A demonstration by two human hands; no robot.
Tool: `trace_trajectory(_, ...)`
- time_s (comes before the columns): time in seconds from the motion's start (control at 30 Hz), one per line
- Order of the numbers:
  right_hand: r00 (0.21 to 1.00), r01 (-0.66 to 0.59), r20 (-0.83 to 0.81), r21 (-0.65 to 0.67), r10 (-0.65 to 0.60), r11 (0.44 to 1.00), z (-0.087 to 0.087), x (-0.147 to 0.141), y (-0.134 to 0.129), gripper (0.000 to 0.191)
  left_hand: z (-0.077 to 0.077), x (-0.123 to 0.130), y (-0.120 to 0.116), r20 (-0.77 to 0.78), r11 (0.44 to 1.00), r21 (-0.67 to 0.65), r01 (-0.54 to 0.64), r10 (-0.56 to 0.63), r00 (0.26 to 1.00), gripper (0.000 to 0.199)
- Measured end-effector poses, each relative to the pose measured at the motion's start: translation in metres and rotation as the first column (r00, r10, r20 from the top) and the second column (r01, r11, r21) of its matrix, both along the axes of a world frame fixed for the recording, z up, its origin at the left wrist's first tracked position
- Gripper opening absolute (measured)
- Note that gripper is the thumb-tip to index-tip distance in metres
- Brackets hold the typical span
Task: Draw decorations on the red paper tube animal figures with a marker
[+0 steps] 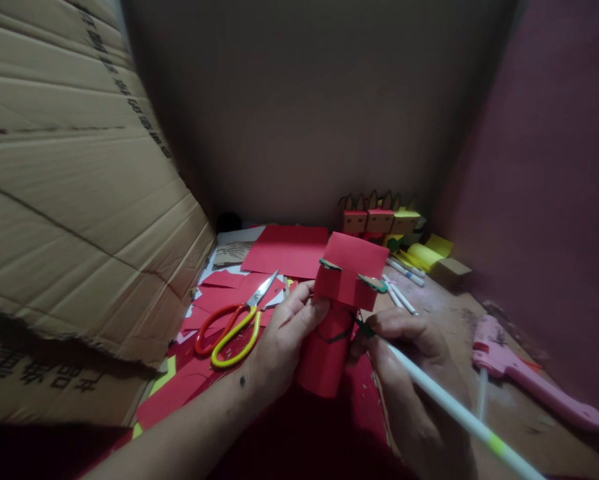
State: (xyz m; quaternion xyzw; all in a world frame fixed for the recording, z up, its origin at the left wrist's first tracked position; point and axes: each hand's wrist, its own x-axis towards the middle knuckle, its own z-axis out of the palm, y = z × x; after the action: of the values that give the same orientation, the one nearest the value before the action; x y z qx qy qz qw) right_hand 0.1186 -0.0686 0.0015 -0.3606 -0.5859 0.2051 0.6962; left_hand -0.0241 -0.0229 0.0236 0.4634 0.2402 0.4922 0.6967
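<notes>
A red paper figure [324, 360] with a cylinder body and a box-shaped head is tilted at the centre. Two small ear-like pieces with dark edges stick out of its head, and dark lines mark the body below. My left hand [289, 333] is closed round the figure's upper body from the left. On the right, my right hand [409, 373] grips a white marker [449, 400] with a green end, whose tip is close to the dark lines on the body. The fingertips beyond the marker are partly hidden.
Scissors [234, 327] with red and yellow handles lie on red paper scraps [219, 293] at the left. A pink glue gun [529, 380] rests at the right. Finished-looking figures [379, 220], more markers [404, 273] and a yellow roll [424, 257] are behind. Cardboard [79, 167] stands left.
</notes>
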Motion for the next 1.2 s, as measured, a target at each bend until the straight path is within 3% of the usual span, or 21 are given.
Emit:
trace_trajectory(0.27, 0.998, -0.060, 0.029, -0.011, 0.060, 0.998, -0.0019, 0.0022, -0.0047, 0.015, 0.0003, -0.0015, -0.0027, -0.029, 1.000, 0.015, -0.012, 0.012, 0.999, 0.026)
trace_trajectory(0.8, 0.998, -0.057, 0.013, -0.007, 0.057, 0.998, 0.0028, -0.0005, -0.0059, 0.014, 0.0024, -0.0014, -0.0039, -0.011, 1.000, 0.000, 0.007, -0.007, 1.000, 0.025)
trace_trajectory(1.0, 0.998, -0.042, -0.046, -0.013, 0.041, 0.999, 0.0016, -0.0046, -0.0025, 0.017, 0.0045, -0.0032, -0.0049, -0.046, 0.999, 0.012, -0.048, 0.049, 0.998, 0.034)
trace_trajectory(1.2, 0.994, -0.095, 0.055, 0.017, 0.094, 0.995, -0.0020, 0.0008, -0.0035, 0.019, 0.0044, -0.0017, -0.0048, -0.016, 1.000, 0.000, -0.016, 0.016, 1.000, 0.030)
